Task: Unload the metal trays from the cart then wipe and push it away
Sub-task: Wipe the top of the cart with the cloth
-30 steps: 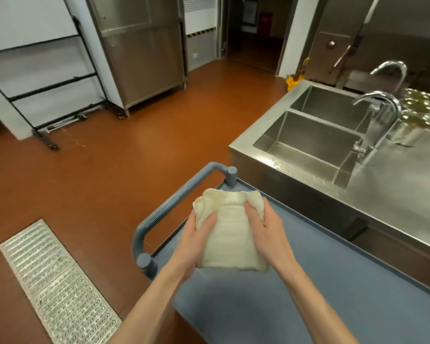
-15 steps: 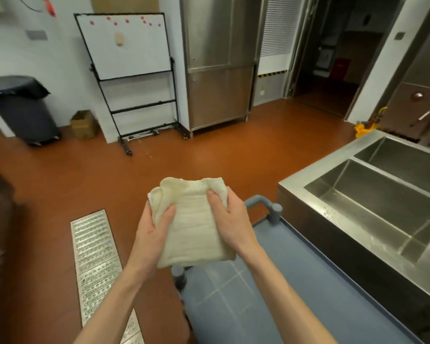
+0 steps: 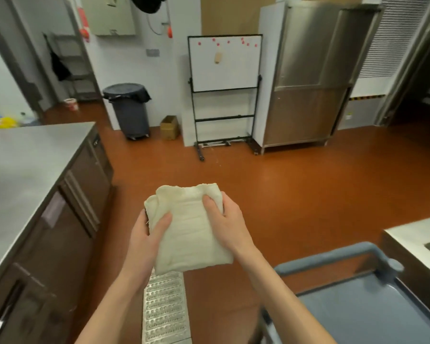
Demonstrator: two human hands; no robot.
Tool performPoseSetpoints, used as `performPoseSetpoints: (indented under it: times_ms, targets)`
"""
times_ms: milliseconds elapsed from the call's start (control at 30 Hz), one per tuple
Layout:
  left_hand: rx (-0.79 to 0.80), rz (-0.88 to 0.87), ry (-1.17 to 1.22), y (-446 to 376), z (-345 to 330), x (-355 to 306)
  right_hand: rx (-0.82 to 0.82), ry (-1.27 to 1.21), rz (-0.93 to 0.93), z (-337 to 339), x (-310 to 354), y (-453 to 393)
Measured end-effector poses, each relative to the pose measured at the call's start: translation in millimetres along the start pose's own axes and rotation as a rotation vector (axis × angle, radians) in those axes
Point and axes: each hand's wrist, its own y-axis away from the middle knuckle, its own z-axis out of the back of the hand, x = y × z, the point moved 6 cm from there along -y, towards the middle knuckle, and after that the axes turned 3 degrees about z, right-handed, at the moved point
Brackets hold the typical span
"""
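The cart [image 3: 372, 311] shows only in part at the lower right: its blue top runs off the bottom and right edges, its grey handle [image 3: 333, 256] is blurred, and its legs and wheels are out of view. No metal trays can be made out anywhere. The steel tabletop [image 3: 23, 175] on the left is cut off by the left edge, and only a corner of the sink unit [image 3: 422, 237] shows at the right edge. The fingers of both hands are hidden behind the cloth [image 3: 189, 229], so only the thumbs and backs can be seen.

The cloth is folded into a thick pad, held up in front of the person, over the floor and the drain grate [image 3: 164, 309], left of the cart and not touching it. Its long axis runs away from the person, tilted slightly to the left, with the bunched folded edge at the far end.

The left hand [image 3: 144, 239] grips the cloth's left edge, thumb pressed on its near face. The right hand [image 3: 226, 224] grips the right edge near the top, thumb curled onto the same face. Each hand is closed round the cloth.

Beyond stand a bin [image 3: 129, 110], a whiteboard [image 3: 225, 65] and a steel cabinet [image 3: 308, 78].
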Motion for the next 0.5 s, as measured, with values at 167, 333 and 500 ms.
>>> performPoseSetpoints:
  times_ms: [167,333,500]
  targets:
    - [-0.090,-0.026,0.002,-34,87,-7,0.090,-0.016,0.003,-97,12,-39]
    - [-0.210,-0.047,0.024,-64,166,-13,0.197,-0.033,0.036,-182,23,-74]
    - [-0.340,-0.045,0.085,-91,241,-15,0.276,0.004,0.141,-267,40,-105]
